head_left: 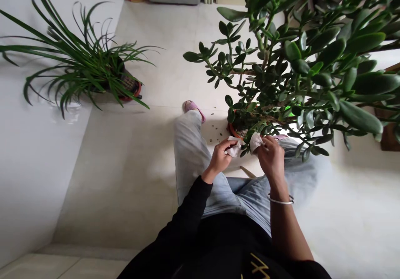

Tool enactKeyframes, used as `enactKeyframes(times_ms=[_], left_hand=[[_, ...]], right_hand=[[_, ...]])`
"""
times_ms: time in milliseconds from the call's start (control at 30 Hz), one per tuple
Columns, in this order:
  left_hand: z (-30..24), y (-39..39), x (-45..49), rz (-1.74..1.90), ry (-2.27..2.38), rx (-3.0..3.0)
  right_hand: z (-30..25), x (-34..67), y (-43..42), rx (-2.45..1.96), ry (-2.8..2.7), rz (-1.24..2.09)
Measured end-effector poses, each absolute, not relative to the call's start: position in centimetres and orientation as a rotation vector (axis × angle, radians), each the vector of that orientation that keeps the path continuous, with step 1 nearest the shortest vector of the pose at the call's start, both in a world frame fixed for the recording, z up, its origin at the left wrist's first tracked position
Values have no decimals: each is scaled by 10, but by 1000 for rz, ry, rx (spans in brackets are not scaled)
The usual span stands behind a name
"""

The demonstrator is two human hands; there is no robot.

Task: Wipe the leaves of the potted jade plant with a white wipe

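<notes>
Head camera shows two hands by a big plant [331, 54]. The left hand [220, 158] pinches a white tissue [234, 149] between thumb and fingers, and the tissue pokes out toward 2 o'clock. The right hand [273, 157] pinches another tissue [255, 141], which pokes out toward 10 o'clock. A few low leaves [244, 149] of the plant sit in the gap between the hands, at 2 o'clock from the left hand and 9 o'clock from the right hand. I cannot tell if the tissues touch them. The plant's red pot [230, 131] is near, at 12 o'clock from the gap. Small bits [213, 126] lie on the floor [125, 166], at 12 o'clock from the left hand. Well apart, at 10 o'clock, stands a grassy plant [71, 72].
</notes>
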State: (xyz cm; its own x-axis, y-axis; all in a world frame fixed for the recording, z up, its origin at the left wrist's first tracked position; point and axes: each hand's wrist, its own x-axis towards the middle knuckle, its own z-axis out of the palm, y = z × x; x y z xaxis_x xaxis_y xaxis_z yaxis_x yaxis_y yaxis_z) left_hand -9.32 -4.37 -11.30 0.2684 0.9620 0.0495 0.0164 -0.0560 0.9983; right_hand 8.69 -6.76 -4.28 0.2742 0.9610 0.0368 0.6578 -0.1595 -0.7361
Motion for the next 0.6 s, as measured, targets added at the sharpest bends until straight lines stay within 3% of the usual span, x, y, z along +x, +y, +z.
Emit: enactKeyframes(times_ms=[267,600], left_hand=[[-111,-44,-87,1047,1083,1056],[-101,-46,-83,1067,1062,1203]], right_hand=[[-73,88,-105,-1799,-944,585],[-65,72,-97,-1798,-1222,410]])
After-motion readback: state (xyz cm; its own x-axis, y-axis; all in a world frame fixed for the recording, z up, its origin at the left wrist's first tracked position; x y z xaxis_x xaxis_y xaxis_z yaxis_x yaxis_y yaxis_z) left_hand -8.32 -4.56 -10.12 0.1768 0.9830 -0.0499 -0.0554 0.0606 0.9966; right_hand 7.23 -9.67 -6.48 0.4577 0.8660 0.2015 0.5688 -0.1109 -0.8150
